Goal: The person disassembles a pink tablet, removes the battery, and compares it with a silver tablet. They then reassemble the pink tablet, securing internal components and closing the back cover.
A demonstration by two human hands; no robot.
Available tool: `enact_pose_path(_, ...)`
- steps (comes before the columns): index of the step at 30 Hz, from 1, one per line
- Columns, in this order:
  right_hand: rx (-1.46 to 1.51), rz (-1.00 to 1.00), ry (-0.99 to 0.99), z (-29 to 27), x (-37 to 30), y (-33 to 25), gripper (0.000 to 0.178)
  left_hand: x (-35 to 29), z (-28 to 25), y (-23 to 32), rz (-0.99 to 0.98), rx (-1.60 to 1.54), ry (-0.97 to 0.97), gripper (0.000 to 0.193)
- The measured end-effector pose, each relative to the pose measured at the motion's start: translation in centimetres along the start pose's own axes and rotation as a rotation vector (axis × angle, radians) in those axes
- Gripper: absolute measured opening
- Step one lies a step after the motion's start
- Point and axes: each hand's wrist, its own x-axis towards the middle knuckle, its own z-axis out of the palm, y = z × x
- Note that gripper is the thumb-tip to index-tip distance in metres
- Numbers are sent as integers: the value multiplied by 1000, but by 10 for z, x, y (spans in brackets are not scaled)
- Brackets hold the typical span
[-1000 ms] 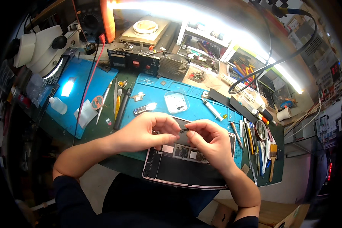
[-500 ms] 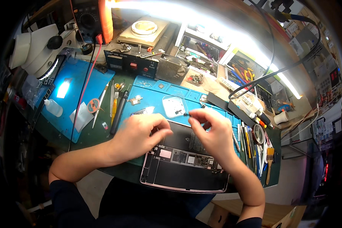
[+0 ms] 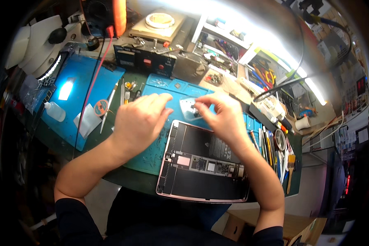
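An opened tablet (image 3: 201, 164) lies face down on the blue work mat (image 3: 151, 151), showing black battery cells and a narrow circuit board across its middle. My right hand (image 3: 223, 119) hovers just beyond the tablet's far edge. Its thumb and fingers are pinched on a small dark part over a small clear tray (image 3: 186, 108). My left hand (image 3: 140, 119) is beside it over the mat, fingers stretched out and holding nothing that I can see. The two hands are apart.
A white microscope (image 3: 33, 45) stands at the far left above a second blue mat (image 3: 84, 88) with a squeeze bottle (image 3: 55, 111). A red cable (image 3: 92, 82) runs across it. A bench power unit (image 3: 145, 61) sits behind. Several hand tools (image 3: 274, 145) lie right of the tablet.
Both hands have moved from above the tablet's middle to the mat past its far edge. They were joined on a small part; now they are apart, with only the right hand pinching.
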Motion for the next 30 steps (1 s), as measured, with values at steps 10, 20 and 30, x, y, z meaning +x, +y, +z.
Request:
enact_pose_path(10,-269,383,-10,-129,-70,31,22,1,-1,1,-16,-17,-63,12)
enact_pose_path(20,-377,648,-305,-127,-93,55,25,3,7,5,29,0,-24,19)
enact_pose_path(30,-34,478,175,-126,-88,51,33,2,10,2,35,-92,-61,27)
